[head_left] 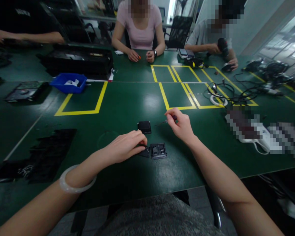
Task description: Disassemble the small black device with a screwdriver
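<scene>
My left hand (129,144) is closed over a small black plastic part (145,152) on the green table, its fingertips pinching the part's upper edge. Touching or nearly touching that part on the right lies a black square frame (158,151) with small openings in it. A second black square piece (144,127) rests just beyond my left fingers. My right hand (180,126) is raised a little to the right, closed around a thin screwdriver (163,122) whose shaft points left. Most of its dark handle is hidden by my fingers.
Stacked black parts (52,154) lie at the left. Farther back stand a blue bin (70,82), a black box-like device (81,62) and a hard drive-like unit (27,91). Black cables (236,91) and a white power strip (263,136) lie right. Several people sit opposite.
</scene>
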Available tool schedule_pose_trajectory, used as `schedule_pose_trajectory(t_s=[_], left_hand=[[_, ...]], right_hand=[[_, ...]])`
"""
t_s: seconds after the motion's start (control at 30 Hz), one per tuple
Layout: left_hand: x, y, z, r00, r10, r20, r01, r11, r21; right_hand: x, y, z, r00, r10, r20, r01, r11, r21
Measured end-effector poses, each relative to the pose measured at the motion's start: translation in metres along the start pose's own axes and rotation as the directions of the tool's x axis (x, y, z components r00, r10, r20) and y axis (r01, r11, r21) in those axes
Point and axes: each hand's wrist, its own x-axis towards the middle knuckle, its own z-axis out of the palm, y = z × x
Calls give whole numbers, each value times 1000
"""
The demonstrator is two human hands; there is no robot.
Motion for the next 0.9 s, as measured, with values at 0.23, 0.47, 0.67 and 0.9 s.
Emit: schedule_pose_trajectory(t_s=[0.23,0.47,0.67,0.9], left_hand=[[-11,2,26,994,-37,-102,43,998,52],[-7,14,36,985,-49,-163,68,992,110],[16,30,41,979,64,-194,-57,998,42],[18,35,53,985,34,-167,-27,999,45]], right_hand=[[0,1,2,1000,7,-18,-6,998,60],[-1,2,2,1000,6,-17,-4,997,74],[-1,2,1,999,40,-30,-38,996,76],[0,8,3,995,95,-30,-89,982,169]])
